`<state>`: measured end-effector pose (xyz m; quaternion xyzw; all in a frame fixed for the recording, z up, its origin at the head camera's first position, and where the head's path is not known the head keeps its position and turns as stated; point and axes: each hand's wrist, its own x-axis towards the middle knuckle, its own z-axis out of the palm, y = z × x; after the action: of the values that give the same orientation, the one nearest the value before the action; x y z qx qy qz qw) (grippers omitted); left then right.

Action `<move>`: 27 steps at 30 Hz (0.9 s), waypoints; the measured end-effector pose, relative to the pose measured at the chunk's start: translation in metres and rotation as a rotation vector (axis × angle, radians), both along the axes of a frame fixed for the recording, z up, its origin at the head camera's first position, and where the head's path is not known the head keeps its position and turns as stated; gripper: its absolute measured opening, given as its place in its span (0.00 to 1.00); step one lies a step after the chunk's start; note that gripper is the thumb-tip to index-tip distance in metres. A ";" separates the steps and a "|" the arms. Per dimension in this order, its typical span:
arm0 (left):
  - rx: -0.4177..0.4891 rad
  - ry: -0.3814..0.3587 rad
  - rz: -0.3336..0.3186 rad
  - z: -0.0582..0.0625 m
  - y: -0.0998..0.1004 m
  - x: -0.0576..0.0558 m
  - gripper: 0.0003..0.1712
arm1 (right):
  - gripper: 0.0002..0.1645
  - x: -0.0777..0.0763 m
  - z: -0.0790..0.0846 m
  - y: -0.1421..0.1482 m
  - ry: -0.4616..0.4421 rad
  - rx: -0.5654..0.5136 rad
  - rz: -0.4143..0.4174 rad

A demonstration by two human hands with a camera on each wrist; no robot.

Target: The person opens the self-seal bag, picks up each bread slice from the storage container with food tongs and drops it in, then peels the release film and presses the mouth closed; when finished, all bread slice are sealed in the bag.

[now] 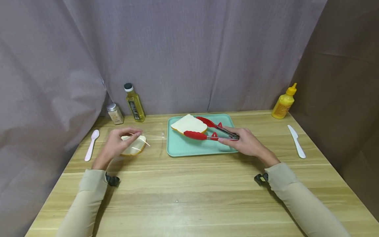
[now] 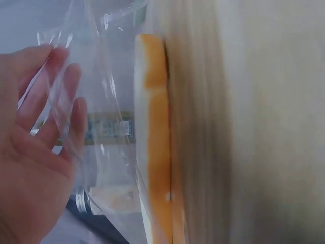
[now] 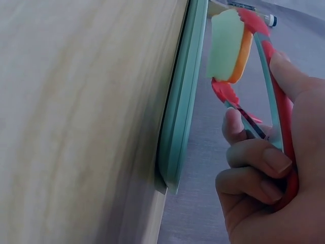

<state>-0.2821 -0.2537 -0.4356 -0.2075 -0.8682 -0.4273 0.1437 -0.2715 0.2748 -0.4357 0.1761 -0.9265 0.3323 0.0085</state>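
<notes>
My left hand [image 1: 119, 141] pinches the upper layer of a clear plastic bag [image 2: 109, 91] between thumb and fingertips, lifting the film. Below that hand a bread slice [image 1: 137, 145] lies flat on the table, partly covered by the hand and the film. My right hand [image 1: 245, 143] grips a pair of red-tipped tongs [image 1: 195, 135], fingers curled round the handles. Between the tongs' tips is a second bread slice [image 1: 189, 123], tilted and raised over the mint-green tray [image 1: 183, 148]; the right wrist view shows the tips at its two edges.
A pink spoon [image 1: 92, 144] lies left of the bag. Behind it stand a small seasoning jar [image 1: 115, 114] and an oil bottle [image 1: 135, 105]. On the right are a yellow squeeze bottle [image 1: 282, 104] and a white knife [image 1: 296, 141]. Grey curtains [image 1: 177, 56] hang along the table's back edge.
</notes>
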 end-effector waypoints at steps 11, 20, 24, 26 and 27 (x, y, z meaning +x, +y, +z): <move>-0.054 -0.017 -0.026 -0.002 0.002 0.001 0.10 | 0.48 0.003 0.003 -0.001 -0.046 -0.053 0.055; -0.059 -0.050 -0.026 -0.002 0.001 0.002 0.11 | 0.47 0.007 0.002 -0.015 0.014 -0.027 0.110; -0.052 -0.053 -0.030 -0.001 0.001 0.002 0.12 | 0.47 0.010 0.004 -0.022 0.048 -0.004 0.141; -0.048 -0.051 -0.029 -0.001 0.001 0.002 0.12 | 0.47 0.010 0.005 -0.025 0.061 0.006 0.157; -0.048 -0.049 -0.027 -0.001 0.001 0.002 0.11 | 0.47 0.010 0.005 -0.027 0.067 0.008 0.166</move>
<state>-0.2805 -0.2526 -0.4369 -0.2120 -0.8786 -0.4131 0.1118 -0.2614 0.2482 -0.4305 0.2636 -0.9091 0.3223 0.0114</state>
